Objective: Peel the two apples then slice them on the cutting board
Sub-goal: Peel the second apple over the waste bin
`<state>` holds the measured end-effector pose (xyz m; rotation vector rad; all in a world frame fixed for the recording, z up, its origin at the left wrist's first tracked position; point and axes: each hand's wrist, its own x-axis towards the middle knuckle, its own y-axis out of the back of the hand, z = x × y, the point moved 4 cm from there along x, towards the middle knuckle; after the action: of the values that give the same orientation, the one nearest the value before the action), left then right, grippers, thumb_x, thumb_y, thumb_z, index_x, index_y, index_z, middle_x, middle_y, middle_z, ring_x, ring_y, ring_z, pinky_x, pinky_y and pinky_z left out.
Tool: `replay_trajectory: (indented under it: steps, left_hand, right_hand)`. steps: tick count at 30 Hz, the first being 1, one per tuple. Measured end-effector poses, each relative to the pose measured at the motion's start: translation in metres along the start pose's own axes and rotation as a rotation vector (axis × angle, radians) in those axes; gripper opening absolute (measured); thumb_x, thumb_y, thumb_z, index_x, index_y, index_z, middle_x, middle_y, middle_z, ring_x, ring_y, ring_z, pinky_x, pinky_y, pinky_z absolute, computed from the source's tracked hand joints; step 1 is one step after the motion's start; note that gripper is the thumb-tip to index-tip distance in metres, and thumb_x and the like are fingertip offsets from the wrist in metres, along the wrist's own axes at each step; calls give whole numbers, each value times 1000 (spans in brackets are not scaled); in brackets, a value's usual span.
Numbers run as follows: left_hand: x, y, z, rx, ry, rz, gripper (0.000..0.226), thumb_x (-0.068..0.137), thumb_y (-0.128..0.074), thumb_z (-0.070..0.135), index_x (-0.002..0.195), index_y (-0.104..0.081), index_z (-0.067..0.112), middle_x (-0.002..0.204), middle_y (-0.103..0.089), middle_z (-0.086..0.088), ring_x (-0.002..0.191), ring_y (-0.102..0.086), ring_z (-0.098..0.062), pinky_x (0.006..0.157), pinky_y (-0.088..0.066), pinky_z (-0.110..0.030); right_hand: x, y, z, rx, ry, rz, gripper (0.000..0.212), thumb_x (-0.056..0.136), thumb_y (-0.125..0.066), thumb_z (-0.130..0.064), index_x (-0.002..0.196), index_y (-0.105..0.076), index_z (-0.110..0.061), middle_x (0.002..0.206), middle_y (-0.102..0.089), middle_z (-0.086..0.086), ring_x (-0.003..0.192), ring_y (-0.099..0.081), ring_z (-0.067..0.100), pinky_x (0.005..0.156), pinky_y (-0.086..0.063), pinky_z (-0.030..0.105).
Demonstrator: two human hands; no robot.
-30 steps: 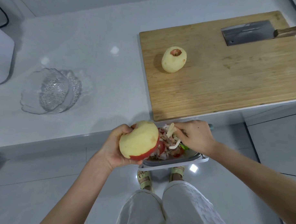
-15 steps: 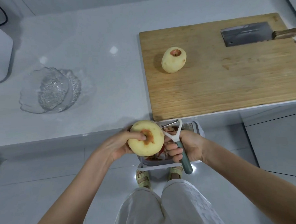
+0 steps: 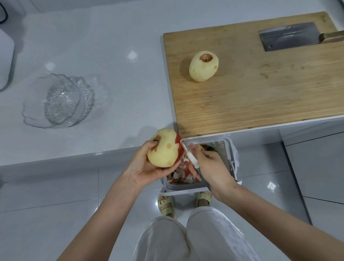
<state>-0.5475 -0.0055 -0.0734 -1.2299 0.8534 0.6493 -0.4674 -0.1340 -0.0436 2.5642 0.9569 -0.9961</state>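
Left hand, grip curled round a partly peeled apple (red skin remains on its right side), just beside the waste bin; right hand, grip closed on a peeler at that skin. The fully peeled apple lies on the cutting board.

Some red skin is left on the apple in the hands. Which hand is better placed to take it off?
Probably the right hand: it grips the peeler, whose head lies beside the red skin. The left hand only holds the apple.
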Motion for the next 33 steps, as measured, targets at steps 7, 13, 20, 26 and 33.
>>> replay_trajectory:
  steps: [7,13,20,26,33]
  left_hand:
    - [-4,5,-6,75,65,54,45,68,-65,21,111,-58,9,94,-67,-18,83,-63,-30,67,-56,-42]
    - [-9,-5,-9,95,28,96,32,67,-66,18,97,-62,7,89,-67,-18,87,-63,-31,73,-56,-48]
    - [-9,-9,-14,188,7,157,17,81,-57,24,88,-61,9,66,-68,-13,72,-63,-26,53,-57,-33]
    - [-17,-5,-12,193,98,98,33,66,-60,26,92,-62,5,75,-65,-16,61,-63,-26,46,-54,-30]
    - [-23,-7,-13,199,223,-20,56,46,-68,23,96,-59,1,79,-61,-21,57,-61,-32,37,-50,-30]
  right_hand:
    - [3,12,-27,-811,850,357,35,93,-45,-47,81,-71,-27,54,-59,-13,52,-56,8,50,-39,23]
    - [5,4,-43,-1114,1315,421,34,95,-48,-42,82,-73,-22,67,-69,-5,59,-61,18,56,-41,27]
    - [2,5,-52,-1126,1396,414,28,94,-53,-37,84,-74,-22,61,-66,-5,56,-60,17,53,-38,25]
    - [12,24,-49,-1006,1337,339,33,94,-53,-35,78,-74,-16,69,-71,-5,58,-63,16,52,-40,24]
    - [13,28,-51,-927,1352,253,26,92,-57,-29,81,-74,-14,71,-71,-5,61,-64,14,49,-43,29]
